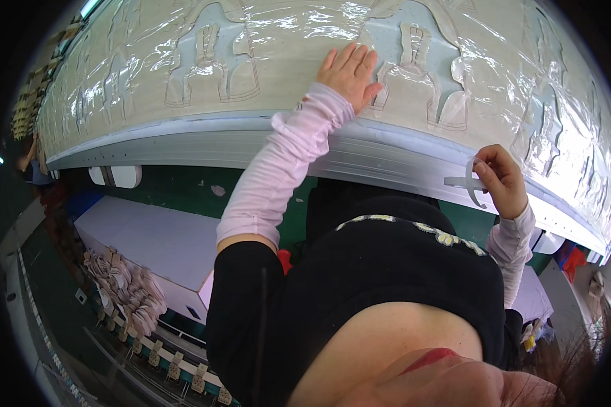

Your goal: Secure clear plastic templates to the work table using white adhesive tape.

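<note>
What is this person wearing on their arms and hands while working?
Both forearms are covered by pale pink stretch sleeves reaching to the wrists, slightly wrinkled. Above them is a black top with short sleeves and a floral trim. The left hand and right hand are bare, without gloves.

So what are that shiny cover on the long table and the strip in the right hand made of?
The shiny cover looks like clear plastic film: glossy, wrinkled, with cut shapes visible beneath. The left hand presses flat on it. The strip in the right hand seems a translucent, flexible plastic piece, since it curves; its exact material is unclear.
</note>
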A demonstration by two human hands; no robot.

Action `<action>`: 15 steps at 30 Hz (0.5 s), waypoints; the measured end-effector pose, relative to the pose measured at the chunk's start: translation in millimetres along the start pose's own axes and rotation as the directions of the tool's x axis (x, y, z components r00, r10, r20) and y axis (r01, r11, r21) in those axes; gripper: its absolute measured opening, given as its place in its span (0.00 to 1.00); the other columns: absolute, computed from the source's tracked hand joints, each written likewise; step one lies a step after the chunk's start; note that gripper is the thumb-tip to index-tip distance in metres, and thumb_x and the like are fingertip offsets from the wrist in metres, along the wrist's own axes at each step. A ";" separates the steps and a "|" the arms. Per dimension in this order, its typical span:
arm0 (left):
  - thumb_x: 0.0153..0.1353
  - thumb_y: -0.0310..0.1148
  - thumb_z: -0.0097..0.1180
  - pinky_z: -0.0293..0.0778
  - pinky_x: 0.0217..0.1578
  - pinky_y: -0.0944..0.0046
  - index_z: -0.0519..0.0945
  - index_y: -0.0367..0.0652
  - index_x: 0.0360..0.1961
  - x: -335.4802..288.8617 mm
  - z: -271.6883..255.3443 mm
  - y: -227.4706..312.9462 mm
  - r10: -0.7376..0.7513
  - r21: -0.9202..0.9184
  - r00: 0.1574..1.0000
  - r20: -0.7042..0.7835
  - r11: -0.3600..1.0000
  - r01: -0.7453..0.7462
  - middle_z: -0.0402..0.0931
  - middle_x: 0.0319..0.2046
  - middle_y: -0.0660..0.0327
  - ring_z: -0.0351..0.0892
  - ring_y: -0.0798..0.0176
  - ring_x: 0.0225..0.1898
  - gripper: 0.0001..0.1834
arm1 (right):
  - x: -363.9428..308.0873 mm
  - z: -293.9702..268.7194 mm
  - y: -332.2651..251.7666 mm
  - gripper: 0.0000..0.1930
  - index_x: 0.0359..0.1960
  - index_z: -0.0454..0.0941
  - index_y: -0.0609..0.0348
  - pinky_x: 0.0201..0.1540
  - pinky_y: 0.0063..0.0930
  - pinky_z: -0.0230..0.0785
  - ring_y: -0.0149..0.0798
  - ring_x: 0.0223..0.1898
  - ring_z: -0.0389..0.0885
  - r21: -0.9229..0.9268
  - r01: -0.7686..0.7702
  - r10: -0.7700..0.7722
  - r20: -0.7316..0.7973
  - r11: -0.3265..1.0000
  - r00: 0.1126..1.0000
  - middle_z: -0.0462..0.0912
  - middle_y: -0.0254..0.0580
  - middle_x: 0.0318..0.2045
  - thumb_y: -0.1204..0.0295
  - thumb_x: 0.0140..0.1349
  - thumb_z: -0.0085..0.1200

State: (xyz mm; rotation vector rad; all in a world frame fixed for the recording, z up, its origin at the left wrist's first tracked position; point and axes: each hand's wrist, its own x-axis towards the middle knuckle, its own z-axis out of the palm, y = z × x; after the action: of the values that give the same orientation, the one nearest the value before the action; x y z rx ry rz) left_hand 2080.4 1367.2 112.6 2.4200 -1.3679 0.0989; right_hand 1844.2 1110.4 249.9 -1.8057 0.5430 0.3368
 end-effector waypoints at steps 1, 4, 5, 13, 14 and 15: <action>0.69 0.56 0.49 0.57 0.68 0.41 0.69 0.40 0.66 -6.8 -3.2 6.8 -0.079 -0.008 0.995 0.065 0.997 0.079 0.68 0.67 0.51 0.62 0.48 0.70 0.35 | 1.1 -0.3 1.5 0.08 0.42 0.76 0.59 0.27 0.16 0.58 0.17 0.23 0.66 -0.003 0.003 -0.003 0.022 1.000 1.000 0.73 0.25 0.23 0.69 0.68 0.59; 0.67 0.63 0.47 0.55 0.68 0.39 0.68 0.37 0.66 -33.2 -12.5 25.0 -0.247 0.062 0.934 0.258 0.969 0.239 0.63 0.69 0.50 0.59 0.46 0.71 0.41 | 3.4 -1.5 3.8 0.09 0.42 0.75 0.60 0.26 0.16 0.57 0.17 0.23 0.65 -0.014 0.017 -0.016 0.076 1.000 0.997 0.72 0.24 0.23 0.68 0.68 0.59; 0.67 0.64 0.47 0.55 0.68 0.39 0.68 0.37 0.66 -38.8 -13.7 27.9 -0.221 0.066 0.958 0.185 0.975 0.212 0.64 0.69 0.50 0.59 0.47 0.71 0.42 | 4.3 -1.9 3.9 0.09 0.41 0.75 0.60 0.26 0.16 0.57 0.17 0.23 0.64 -0.019 0.026 -0.024 0.088 0.999 0.996 0.72 0.24 0.23 0.68 0.68 0.59; 0.65 0.69 0.45 0.52 0.69 0.37 0.70 0.39 0.65 -55.8 -26.4 40.1 -0.221 0.143 0.924 0.313 0.972 0.184 0.65 0.68 0.55 0.58 0.49 0.72 0.45 | 23.9 3.9 0.6 0.10 0.43 0.74 0.60 0.30 0.16 0.61 0.19 0.27 0.67 -0.028 0.081 -0.074 0.190 0.996 0.979 0.74 0.27 0.28 0.68 0.68 0.59; 0.64 0.69 0.45 0.52 0.69 0.36 0.70 0.40 0.66 -56.9 -28.6 41.1 -0.201 0.161 0.931 0.304 0.974 0.158 0.64 0.69 0.56 0.57 0.49 0.72 0.45 | 28.2 5.6 -1.0 0.10 0.43 0.74 0.60 0.31 0.16 0.62 0.19 0.28 0.68 -0.035 0.095 -0.085 0.212 0.995 0.973 0.74 0.27 0.28 0.68 0.67 0.59; 0.64 0.69 0.45 0.52 0.69 0.36 0.69 0.41 0.66 -57.9 -29.7 42.5 -0.182 0.177 0.926 0.330 0.976 0.129 0.63 0.69 0.57 0.56 0.50 0.73 0.45 | 30.8 7.3 -3.2 0.11 0.43 0.74 0.60 0.32 0.16 0.63 0.19 0.28 0.69 -0.026 0.123 -0.114 0.227 0.992 0.967 0.75 0.28 0.29 0.68 0.67 0.59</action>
State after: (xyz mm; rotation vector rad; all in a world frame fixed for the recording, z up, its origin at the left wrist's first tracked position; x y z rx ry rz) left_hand 2017.4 1404.8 138.5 2.7643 -1.3394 -0.2859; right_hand 1872.3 1112.1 235.3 -1.8004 0.2697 0.4664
